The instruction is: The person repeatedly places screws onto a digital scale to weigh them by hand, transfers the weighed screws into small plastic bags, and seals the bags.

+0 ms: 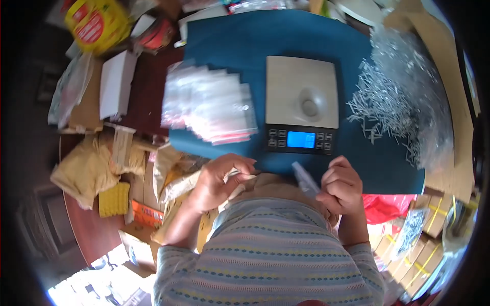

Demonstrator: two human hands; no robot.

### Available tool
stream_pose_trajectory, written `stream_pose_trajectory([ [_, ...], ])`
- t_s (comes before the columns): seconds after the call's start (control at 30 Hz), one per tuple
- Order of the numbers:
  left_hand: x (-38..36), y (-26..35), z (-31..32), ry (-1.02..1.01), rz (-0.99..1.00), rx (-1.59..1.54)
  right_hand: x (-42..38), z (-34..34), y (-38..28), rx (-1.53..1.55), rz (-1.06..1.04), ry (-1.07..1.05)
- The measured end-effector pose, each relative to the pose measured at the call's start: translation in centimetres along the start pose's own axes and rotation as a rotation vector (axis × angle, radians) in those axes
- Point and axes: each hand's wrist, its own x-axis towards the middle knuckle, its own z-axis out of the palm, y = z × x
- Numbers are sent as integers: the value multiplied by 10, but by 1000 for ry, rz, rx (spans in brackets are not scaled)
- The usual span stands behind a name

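Note:
My right hand [342, 186] is closed on a narrow clear plastic bag [305, 178], which sticks out up and left from the fingers, slightly blurred. My left hand [224, 181] hovers at the mat's front edge, fingers curved and thumb a little apart from the forefinger; I see nothing in it. Between and beyond the hands stands a kitchen scale [301, 97] with a lit blue display [301, 139]. On its platform rests a small clear round dish [310, 104]. Several flat zip bags [209, 104] lie fanned out left of the scale.
A heap of small pale, thin pieces [380, 104] lies to the right, spilling from a large clear plastic bag [413, 66] beside a cardboard flap [444, 41]. A blue-green mat [229, 35] covers the table. A white box [117, 84] and yellow packet [97, 25] stand left.

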Motion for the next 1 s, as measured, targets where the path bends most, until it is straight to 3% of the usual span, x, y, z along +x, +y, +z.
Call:
stream_pose_trajectory([
  [0.2, -27, 7, 7, 150, 41, -132, 22, 23, -12, 3, -96, -151],
  [0.23, -24, 13, 14, 175, 121, -79, 25, 29, -14, 30, -116, -174],
  [0.33, -25, 6, 27, 12, 198, -79, 31, 51, -17, 85, -158, -201],
  [0.37, -29, -6, 28, -107, 104, -173, 32, 56, -15, 74, -169, -219],
  [0.47, -45, -12, 8, -43, -5, -94, 38, 57, -16, -32, -58, -192],
  [0.57, -75, -50, -25, 231, -87, -282, 28, 43, -14, -60, 86, -141],
  [0.6, -80, -25, -40, 326, -167, -111, 24, 39, -14, -68, 126, -102],
  [0.73, -110, -78, -77, 563, -292, 392, 3, 22, -3, -145, 270, -102],
  [0.83, -119, -118, -72, 385, -497, 671, -5, 16, -2, -182, 312, -112],
  [0.87, -115, -119, -62, 167, -810, 774, -4, 14, -1, -200, 320, -122],
  [0.93, -126, -140, -44, 96, -653, 691, -6, 7, -2, -247, 349, -137],
  [1.0, -118, -137, -34, 93, -641, 582, -5, -3, 5, -281, 354, -118],
])
